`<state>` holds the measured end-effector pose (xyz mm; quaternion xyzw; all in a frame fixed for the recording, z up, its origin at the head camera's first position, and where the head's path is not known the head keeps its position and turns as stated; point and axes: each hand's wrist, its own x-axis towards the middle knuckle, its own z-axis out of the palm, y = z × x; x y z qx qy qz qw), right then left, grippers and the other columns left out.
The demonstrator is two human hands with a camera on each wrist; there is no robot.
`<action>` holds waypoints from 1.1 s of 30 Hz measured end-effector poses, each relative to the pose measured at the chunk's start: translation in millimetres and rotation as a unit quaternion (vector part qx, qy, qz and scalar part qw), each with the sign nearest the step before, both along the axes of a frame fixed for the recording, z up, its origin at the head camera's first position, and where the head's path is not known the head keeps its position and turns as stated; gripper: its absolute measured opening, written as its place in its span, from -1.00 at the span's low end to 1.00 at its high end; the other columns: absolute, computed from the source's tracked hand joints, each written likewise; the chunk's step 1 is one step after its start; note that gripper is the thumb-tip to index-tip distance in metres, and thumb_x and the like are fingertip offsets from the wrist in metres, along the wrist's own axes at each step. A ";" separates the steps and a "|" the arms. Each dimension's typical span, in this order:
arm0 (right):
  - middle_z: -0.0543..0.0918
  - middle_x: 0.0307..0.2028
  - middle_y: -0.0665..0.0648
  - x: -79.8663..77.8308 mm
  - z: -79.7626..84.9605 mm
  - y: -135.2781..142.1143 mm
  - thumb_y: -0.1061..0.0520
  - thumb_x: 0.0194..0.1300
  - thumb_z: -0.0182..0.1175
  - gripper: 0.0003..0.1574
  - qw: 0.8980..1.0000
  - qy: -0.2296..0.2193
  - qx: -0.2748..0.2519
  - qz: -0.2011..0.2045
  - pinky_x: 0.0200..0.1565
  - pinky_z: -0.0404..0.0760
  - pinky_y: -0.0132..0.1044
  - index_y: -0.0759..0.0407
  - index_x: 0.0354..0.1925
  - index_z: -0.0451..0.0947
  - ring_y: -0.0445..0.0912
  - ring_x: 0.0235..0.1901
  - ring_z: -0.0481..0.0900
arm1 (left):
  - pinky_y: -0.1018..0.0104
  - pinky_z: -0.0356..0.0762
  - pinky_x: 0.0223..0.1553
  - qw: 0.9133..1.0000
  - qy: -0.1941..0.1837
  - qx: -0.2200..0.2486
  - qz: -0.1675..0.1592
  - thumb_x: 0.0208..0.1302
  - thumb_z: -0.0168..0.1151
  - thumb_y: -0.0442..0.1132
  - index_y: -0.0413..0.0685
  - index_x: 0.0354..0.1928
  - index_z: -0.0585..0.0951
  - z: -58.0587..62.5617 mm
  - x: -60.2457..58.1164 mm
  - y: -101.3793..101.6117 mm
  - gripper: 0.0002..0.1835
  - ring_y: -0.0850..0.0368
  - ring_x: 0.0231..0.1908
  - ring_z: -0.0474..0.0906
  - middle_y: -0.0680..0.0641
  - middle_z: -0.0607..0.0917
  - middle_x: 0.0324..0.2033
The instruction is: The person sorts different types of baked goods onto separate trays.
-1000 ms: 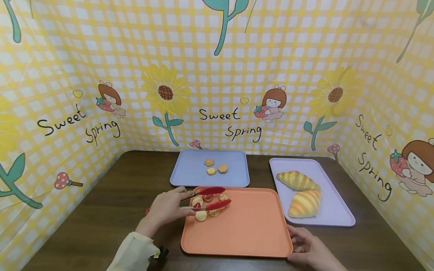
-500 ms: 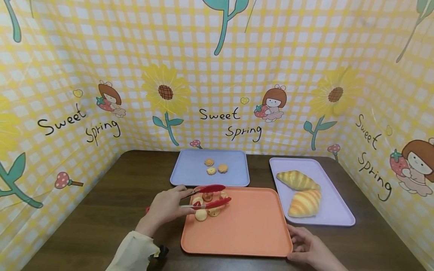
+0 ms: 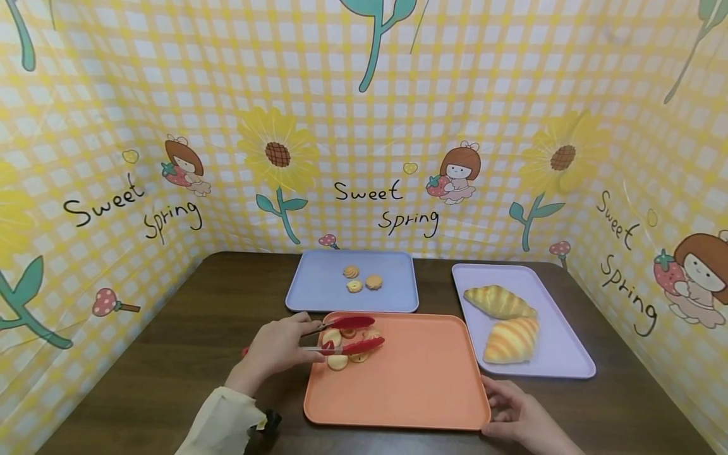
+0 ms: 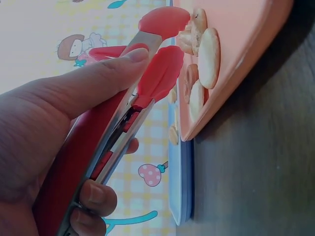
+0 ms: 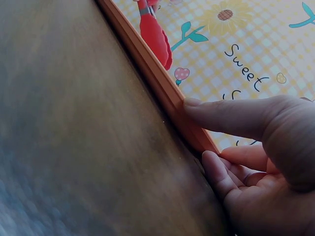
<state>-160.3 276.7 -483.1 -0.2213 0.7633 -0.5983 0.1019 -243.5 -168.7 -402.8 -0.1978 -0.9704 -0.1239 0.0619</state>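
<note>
My left hand (image 3: 279, 347) grips red-tipped metal tongs (image 4: 101, 147), thumb on one arm and fingers curled round the other. The tongs' two tips stand apart above several small cookies (image 3: 337, 363) at the far left corner of the orange tray (image 3: 409, 379). In the head view the tongs partly cover these cookies; whether they touch any is hard to tell. My right hand (image 3: 520, 414) holds the same tray by its near right corner, with the thumb on the rim and the other fingers curled at the edge, as the right wrist view shows.
Behind the orange tray lies a blue tray (image 3: 307, 284) with three small cookies (image 3: 373, 282). To the right, a lilac tray (image 3: 560, 341) carries a croissant (image 3: 497, 302) and a striped bread roll (image 3: 510, 340). Patterned cloth (image 3: 364, 126) walls off the dark wooden table (image 3: 170, 354).
The tongs rose slightly, then came down a little over the cookies, with my left hand still round them. My right hand and the trays have stayed in place.
</note>
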 end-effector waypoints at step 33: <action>0.42 -0.06 0.25 0.8 -1.9 0.4 0.32 0.15 0.41 0.01 0.999 0.032 -0.007 0.004 -0.25 0.62 -0.33 0.77 0.31 0.04 -0.23 -0.24 0.57 | 0.32 0.27 -0.55 0.999 0.023 -0.012 -0.027 -0.02 0.54 0.15 0.02 0.13 0.70 2.5 3.6 4.5 -0.35 0.30 -0.60 0.28 0.16 0.53 -0.33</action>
